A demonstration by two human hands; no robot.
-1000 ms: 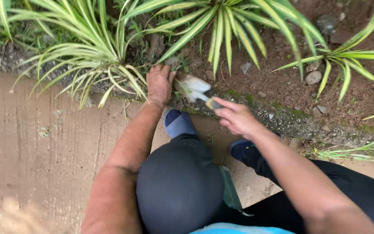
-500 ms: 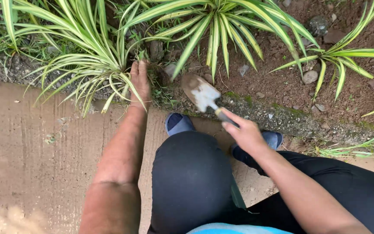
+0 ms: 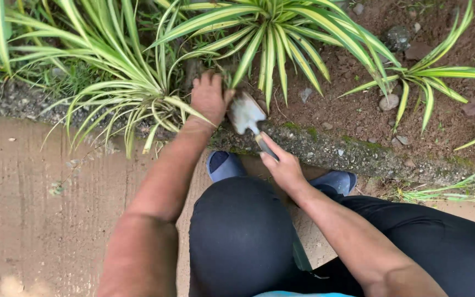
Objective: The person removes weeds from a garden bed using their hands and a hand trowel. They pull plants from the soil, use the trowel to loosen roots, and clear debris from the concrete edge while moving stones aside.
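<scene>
Two bare hands work at the far edge of a brown path, where a low mossy stone curb (image 3: pixel 347 151) holds a bed of red-brown dirt (image 3: pixel 353 110). The right hand (image 3: pixel 284 168) has its fingers curled tight around the handle of a small garden trowel (image 3: pixel 247 114) — its pale metal blade points away, right at the foot of a striped plant. The left hand (image 3: pixel 209 98) lies palm down just left of the blade, fingers close together and pushed into the base of the leaves; I cannot tell if they grip anything. Long green and cream leaves (image 3: pixel 111 82) spread on the left and far side. Small stones (image 3: pixel 390 102) sit in the dirt to the right. Near the curb are two blue sandals (image 3: pixel 224 165) — below them, dark trousers (image 3: pixel 240 236).
</scene>
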